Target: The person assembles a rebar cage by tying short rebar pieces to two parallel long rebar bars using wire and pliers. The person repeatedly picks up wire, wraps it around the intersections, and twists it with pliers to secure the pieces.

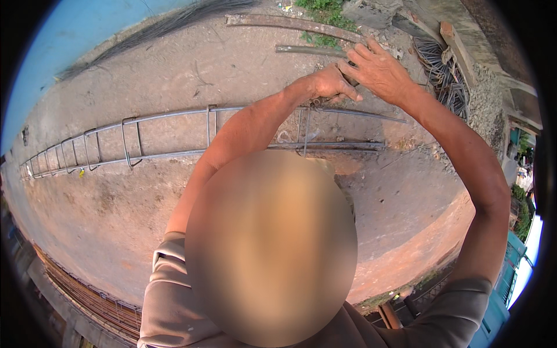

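So the main thing here is a long rebar cage lying flat on the ground, its narrow-looking end off toward the ground's left edge and the loose bar ends poking out toward the right edge, short of a pile of bent rods. Both hands are just past its upper bar, near those ends.

Left hand is half curled with the thumb sticking out; right hand is flatter, fingers fairly straight and a bit apart, right up against the left. There's a small dark piece between them. Can't tell what it is or which hand is really gripping it.

Handling-wise, my guess: plain steel, so stiff and hard to hurt, with real weight over that length. Not fragile, but a long skinny frame like this probably sags and twists if you lift it from one end only. I'd grab the long bars right beside a stirrup, since a stirrup alone might slide if it's loosely tied. Bars look smooth enough to roll in a bare palm, and I'd watch those cut ends, they're likely scratchy.
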Demonstrator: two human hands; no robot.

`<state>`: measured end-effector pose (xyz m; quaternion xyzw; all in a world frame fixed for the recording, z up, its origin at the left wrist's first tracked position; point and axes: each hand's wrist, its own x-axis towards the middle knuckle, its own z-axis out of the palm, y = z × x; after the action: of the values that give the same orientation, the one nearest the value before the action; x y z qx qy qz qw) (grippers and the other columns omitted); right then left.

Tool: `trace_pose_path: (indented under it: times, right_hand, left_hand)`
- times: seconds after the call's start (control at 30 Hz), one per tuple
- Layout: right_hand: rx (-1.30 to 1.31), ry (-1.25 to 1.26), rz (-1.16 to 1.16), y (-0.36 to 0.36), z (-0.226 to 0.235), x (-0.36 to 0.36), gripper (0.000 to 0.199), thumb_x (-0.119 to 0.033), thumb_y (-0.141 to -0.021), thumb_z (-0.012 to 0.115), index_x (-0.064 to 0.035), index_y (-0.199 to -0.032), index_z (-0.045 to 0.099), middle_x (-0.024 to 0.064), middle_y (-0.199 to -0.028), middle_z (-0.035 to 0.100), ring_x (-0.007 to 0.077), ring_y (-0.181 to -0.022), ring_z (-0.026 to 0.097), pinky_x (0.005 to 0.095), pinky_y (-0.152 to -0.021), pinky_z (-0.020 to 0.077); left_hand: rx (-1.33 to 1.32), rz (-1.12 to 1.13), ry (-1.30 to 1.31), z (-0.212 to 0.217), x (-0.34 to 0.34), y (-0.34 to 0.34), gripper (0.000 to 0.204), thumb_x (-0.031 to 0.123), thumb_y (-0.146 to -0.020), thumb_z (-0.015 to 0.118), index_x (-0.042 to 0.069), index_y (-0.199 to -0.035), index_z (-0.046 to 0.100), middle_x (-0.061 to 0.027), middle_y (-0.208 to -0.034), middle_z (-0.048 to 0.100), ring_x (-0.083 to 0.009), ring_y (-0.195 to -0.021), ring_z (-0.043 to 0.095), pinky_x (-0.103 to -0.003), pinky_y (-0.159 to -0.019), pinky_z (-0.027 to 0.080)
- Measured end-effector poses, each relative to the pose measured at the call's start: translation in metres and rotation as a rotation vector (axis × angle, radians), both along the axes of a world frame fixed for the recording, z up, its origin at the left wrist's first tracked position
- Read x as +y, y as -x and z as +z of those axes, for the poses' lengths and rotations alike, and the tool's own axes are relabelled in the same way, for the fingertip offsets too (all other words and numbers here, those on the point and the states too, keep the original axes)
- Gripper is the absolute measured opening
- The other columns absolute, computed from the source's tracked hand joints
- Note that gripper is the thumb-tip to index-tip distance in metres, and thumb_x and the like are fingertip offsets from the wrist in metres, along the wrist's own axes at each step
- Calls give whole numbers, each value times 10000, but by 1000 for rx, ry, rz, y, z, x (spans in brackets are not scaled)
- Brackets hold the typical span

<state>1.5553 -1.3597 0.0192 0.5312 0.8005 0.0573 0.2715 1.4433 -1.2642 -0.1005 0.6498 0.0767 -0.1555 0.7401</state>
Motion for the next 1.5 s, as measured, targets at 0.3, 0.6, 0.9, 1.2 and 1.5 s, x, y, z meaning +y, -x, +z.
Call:
trace_pose_path:
  times: [0.3, 0.6, 0.9, 1.2, 1.5]
  right_hand:
    - [94, 505, -355, -13, -2, 33, 92, -75, -665, 668, -15, -735, 670, 151, -736, 689, 275, -698, 680, 409, -570, 509]
    - [233, 297, -561, 7, 25, -3, 272, -120, -691, 705, 8, -923, 640, 132, -805, 653, 276, -837, 657, 438, -750, 516]
    - [292, 417, -486, -7, 12, 10, 159, -125, -714, 719, 9, -799, 702, 196, -721, 673, 313, -659, 666, 421, -590, 513]
    - [129, 87, -195, 13, 31, -15, 366, -208, -715, 768, -1, -1001, 672, 175, -806, 660, 241, -807, 661, 397, -763, 512]
    - [242, 879, -945, -15, 16, 12, 278, -186, -812, 664, 25, -993, 640, 158, -756, 685, 328, -738, 681, 472, -576, 505]
  left_hand:
    - [102, 323, -475, 23, -41, 3, 575, 314, -631, 840, -41, -1036, 640, -201, -929, 682, -320, -884, 664, -389, -809, 525]
    - [-46, 45, -109, 4, -28, -6, 292, 241, -685, 796, -5, -719, 642, -115, -648, 638, -246, -596, 618, -372, -605, 512]
    - [-104, 120, -236, 7, -27, 1, 414, 341, -622, 861, 10, -795, 681, -85, -683, 648, -232, -711, 643, -352, -756, 508]
    - [-97, -176, 14, 5, -25, -14, 381, 347, -640, 852, 19, -763, 702, -98, -722, 670, -222, -616, 629, -349, -624, 507]
    - [-68, 177, -22, 2, 1, 14, 696, 357, -690, 846, 25, -1241, 582, -191, -1147, 639, -272, -1124, 587, -388, -968, 454]
